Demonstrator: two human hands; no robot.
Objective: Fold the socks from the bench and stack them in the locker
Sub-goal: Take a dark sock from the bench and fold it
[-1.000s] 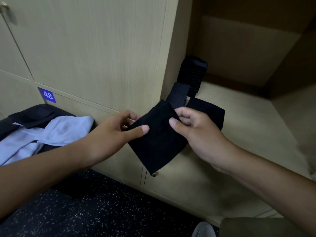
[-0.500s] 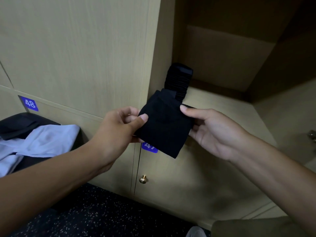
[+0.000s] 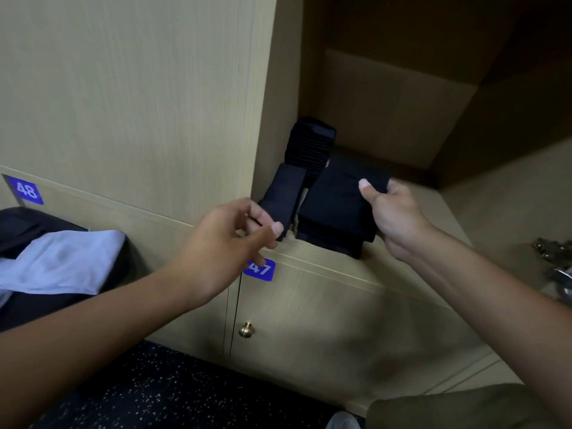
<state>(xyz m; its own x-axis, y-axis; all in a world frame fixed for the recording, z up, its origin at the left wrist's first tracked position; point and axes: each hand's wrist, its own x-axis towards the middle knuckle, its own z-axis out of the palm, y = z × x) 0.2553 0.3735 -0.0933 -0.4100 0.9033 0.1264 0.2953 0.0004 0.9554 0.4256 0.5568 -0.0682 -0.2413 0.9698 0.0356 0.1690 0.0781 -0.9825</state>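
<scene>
Black cloth fills the front left corner of the open locker (image 3: 387, 230): a folded sock (image 3: 337, 205) lies on a low pile of the same at the front edge of the locker floor, and the right hand (image 3: 391, 216) grasps it, thumb on top near its far right corner and fingers curled under the edge. Just left of it a narrower folded sock (image 3: 284, 193) lies against the locker's left wall, its near end at the front edge. The left hand (image 3: 226, 246) hovers in front of that narrow sock with fingers loosely bent and released, holding nothing; its thumb tip is just at the sock's near end, though whether it touches I cannot tell. Behind both, a tall stack of socks (image 3: 309, 147) stands by the left wall. Below the locker floor a blue label (image 3: 261, 270) reads 47, over a brass knob (image 3: 246, 330). At the far left, pale cloth (image 3: 62, 261) lies on a dark worktop (image 3: 18, 218) under a label 48 (image 3: 26, 190).
</scene>
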